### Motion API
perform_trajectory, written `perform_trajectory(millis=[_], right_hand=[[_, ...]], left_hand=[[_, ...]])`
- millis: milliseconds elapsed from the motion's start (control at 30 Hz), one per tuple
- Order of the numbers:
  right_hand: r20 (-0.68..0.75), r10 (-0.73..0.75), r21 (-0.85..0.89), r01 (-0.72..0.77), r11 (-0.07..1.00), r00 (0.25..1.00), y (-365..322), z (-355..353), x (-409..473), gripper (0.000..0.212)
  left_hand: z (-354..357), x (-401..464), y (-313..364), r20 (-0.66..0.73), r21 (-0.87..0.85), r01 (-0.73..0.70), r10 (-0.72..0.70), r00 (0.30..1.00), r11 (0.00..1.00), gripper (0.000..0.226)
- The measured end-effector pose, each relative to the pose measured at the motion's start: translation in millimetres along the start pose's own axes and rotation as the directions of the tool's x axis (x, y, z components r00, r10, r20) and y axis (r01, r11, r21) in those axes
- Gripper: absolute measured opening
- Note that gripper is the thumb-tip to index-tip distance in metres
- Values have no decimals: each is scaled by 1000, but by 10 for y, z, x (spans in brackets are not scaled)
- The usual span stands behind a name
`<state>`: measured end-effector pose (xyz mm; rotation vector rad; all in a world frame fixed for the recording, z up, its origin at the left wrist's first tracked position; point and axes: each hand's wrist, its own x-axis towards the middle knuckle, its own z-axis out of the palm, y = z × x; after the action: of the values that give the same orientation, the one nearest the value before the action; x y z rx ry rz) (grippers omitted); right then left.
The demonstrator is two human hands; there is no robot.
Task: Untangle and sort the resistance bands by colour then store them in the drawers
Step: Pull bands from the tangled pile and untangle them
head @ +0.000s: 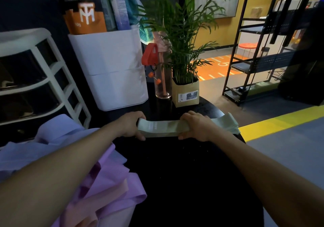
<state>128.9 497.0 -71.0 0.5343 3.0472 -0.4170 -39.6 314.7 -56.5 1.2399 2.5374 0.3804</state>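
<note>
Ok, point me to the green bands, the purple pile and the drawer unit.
green bands (163, 126): head view, flat middle between the hands.
purple pile (112, 179): head view, a fold near the left forearm.
drawer unit (43, 84): head view, white front frame.

Both hands grip a flat stack of green bands (163, 127) on the black table (184, 174), in front of the plant (182, 33): left hand (130, 126) on its left end, right hand (197, 127) past the middle, the right end sticking out beyond it. Left of the plant stand a bottle (162, 74), a white bin (112, 69) and white drawers (31, 79). Purple bands (108, 179) lie heaped at the table's near left.
</note>
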Motion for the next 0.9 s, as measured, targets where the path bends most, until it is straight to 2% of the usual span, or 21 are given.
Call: perform_trajectory(millis=[233, 367, 433, 633, 767, 900], right_hand=[[39, 6, -26, -5, 1000, 999, -47, -22, -17, 67], [23, 31, -5, -31, 1000, 999, -121, -54, -58, 80], [-34, 24, 7, -24, 1000, 999, -227, -75, -101, 81], [-186, -81, 60, 93, 994, 979, -810, -275, -245, 63], [-214, -150, 126, 179, 976, 965, -1273, -312, -392, 61], [-197, -203, 145, 234, 961, 959, -1733, -310, -577, 62]], left_hand=[[35, -14, -37, 12, -37, 5, -5, 1000, 999, 65], [-118, -48, 55, 13, -41, -21, 22, 1000, 999, 77], [-220, -98, 127, -22, -105, -37, 35, 999, 994, 68], [-519, -549, 216, -217, -125, -143, 114, 970, 982, 29], [-690, -1115, 68, -298, -108, -177, 138, 945, 978, 23], [-815, -1685, -185, -381, -75, -149, 110, 918, 986, 21]])
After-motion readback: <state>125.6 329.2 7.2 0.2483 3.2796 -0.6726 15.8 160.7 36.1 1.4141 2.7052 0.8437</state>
